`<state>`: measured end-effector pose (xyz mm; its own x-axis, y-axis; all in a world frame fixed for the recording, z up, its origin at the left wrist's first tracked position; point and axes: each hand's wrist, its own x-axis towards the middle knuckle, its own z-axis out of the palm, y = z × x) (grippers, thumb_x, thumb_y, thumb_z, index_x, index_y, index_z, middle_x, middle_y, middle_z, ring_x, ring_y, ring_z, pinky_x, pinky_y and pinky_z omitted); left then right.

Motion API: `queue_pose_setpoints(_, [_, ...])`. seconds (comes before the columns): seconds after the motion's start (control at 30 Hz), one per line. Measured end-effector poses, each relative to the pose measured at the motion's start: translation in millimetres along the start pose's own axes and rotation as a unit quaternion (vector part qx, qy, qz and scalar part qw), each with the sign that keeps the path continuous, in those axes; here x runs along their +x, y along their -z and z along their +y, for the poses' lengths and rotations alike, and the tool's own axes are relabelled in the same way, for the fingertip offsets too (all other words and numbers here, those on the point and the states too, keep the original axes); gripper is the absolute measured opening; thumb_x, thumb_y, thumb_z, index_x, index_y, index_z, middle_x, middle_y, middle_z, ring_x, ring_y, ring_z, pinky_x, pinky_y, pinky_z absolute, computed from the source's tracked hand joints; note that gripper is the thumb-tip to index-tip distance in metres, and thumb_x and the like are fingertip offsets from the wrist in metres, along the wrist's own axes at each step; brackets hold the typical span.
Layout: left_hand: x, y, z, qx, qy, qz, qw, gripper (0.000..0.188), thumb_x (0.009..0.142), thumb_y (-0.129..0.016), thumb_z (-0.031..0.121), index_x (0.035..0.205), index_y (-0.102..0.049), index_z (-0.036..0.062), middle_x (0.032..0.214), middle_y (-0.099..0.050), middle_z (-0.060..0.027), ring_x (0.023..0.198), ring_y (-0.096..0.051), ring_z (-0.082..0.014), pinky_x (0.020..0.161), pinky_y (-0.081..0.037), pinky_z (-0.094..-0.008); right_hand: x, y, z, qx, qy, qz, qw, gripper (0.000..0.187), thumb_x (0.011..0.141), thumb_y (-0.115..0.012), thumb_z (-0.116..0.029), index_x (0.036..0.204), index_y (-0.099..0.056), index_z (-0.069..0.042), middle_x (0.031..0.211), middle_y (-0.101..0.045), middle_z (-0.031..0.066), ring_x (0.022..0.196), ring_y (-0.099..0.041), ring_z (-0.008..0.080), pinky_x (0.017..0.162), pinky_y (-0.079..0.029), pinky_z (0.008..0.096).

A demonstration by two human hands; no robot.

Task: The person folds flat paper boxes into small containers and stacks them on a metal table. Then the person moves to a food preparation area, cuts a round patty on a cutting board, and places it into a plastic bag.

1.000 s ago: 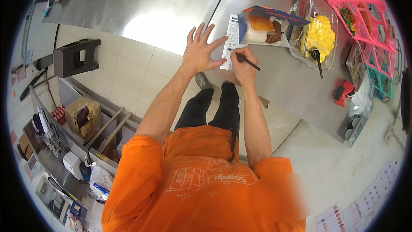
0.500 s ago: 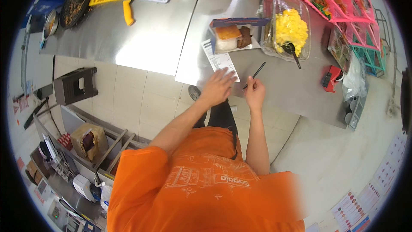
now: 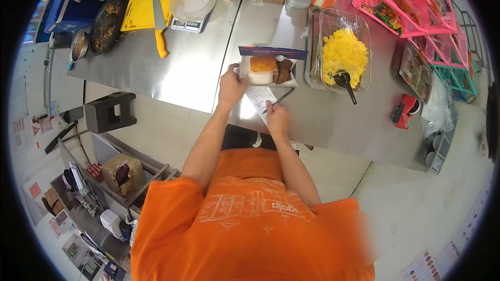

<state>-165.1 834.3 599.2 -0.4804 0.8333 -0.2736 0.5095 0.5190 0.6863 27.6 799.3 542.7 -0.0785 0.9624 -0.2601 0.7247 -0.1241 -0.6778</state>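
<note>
My left hand [image 3: 232, 86] is at the left side of an open food box [image 3: 289, 82], its fingers closed round that edge. Inside the box lie white rice [image 3: 261, 78], an orange-yellow piece of food [image 3: 263, 64] and dark brown pieces [image 3: 284, 72]. The raised lid [image 3: 273, 52] is dark blue. In my right hand [image 3: 278, 119] is a slim black pen [image 3: 286, 94], pinched between thumb and fingers. Just under that hand a white printed slip [image 3: 260, 99] lies on the steel table, its upper end against the box.
Right of the box stands a clear tub [image 3: 369, 47] of yellow food with a black spoon [image 3: 344, 80] in it. A red tape dispenser [image 3: 404, 112] and pink baskets [image 3: 411, 26] are farther right. At left lie a yellow-handled knife [image 3: 160, 41], cutting board [image 3: 136, 5] and scale [image 3: 188, 25].
My left hand has gone from the slip to the box's left edge. The right hand, still with the pen, has moved left over the slip. The view has shifted toward the table's far side.
</note>
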Motion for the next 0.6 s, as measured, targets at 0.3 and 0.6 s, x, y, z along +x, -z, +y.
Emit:
queue_pose_setpoints(0.3, [-3.4,85.6,-94.8,-0.048,-0.024,-0.012,0.999,0.078,0.08,-0.083,0.018,0.146,-0.046,0.0009,0.135,-0.058,-0.0213,0.117,-0.063,-0.0296,0.096,-0.054,-0.0419,17.9,44.5,-26.4,-0.004,-0.038,-0.054,0.998,0.038,0.094,-0.07,-0.035,0.09,-0.066,0.002,0.089,-0.067,0.0245,0.083,-0.064,0.0424,0.076,-0.05,0.0495])
queue_pose_setpoints(0.6, [64.7,78.7,-51.5,-0.144,0.004,0.094,0.985,0.06,0.081,-0.081,0.027,0.124,-0.052,-0.0037,0.107,-0.071,-0.0243,0.1,-0.071,-0.0399,0.087,-0.056,-0.0404,102.3,-35.4,-167.3,0.082,0.065,0.031,0.994,0.087,0.075,-0.087,-0.029,0.14,-0.04,0.004,0.123,-0.059,0.0268,0.12,-0.055,0.0438,0.105,-0.042,0.0494])
